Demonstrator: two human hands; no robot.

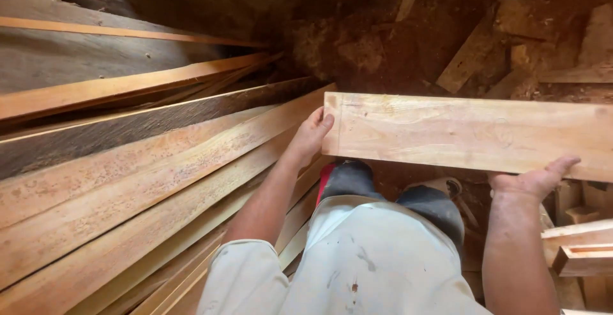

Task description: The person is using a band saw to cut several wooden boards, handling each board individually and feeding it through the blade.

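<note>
Item: pale sawn plank [466,133], held level across the front of me, above my knees. My left hand [311,135] is clamping its left end, thumb lying on the top face and fingers wrapped under out of view. My right hand [535,178] is cupping the near edge further right, thumb hooked up over the face, the palm bearing it from beneath. Both hands are closed on the wood; the plank's right end is running out of view.

Handling, as I judge it: stiff, dry-looking, moderately heavy for its width, rough enough not to slip, with splinters likely at the cut edges. Best taken at two well-spread points along the edges, as I am doing.

Surroundings: a stack of long boards [128,181] is leaning to my left, some pale and speckled, one dark and weathered. Offcuts [584,251] are lying near right. Scrap pieces [469,56] and reddish sawdust are covering the far ground.
</note>
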